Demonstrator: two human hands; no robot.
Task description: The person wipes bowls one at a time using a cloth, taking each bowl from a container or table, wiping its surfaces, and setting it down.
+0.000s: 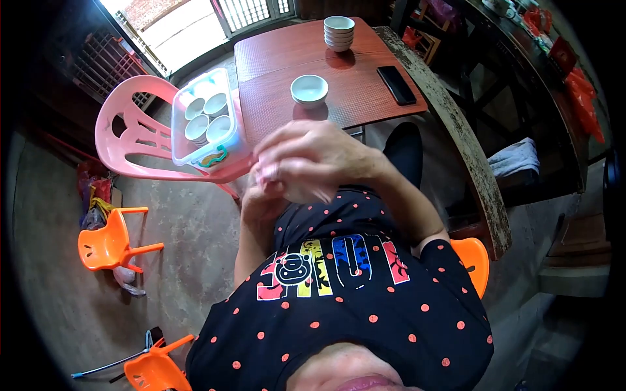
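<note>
My right hand (319, 151) is bent over my left hand (257, 202), in front of my body near the table's front edge. Between them is a crumpled, pale pinkish-white cloth (303, 190), smeared by motion. My fingers close around it, and whether something else is wrapped inside cannot be made out. Just beyond my hands, a single white bowl (309, 90) stands upright on the red-brown table (274, 62). Farther back rises a stack of several white bowls (339, 34). Left of the table, a clear plastic box (233, 140) holds more white bowls (217, 104).
A pink plastic chair (124, 146) supports the box. On the table's right side lies a black phone (396, 85). A worn wooden bench (456, 124) runs along the right. Small orange chairs (104, 247) stand on the floor to the left. A whitish towel (515, 158) lies at the right.
</note>
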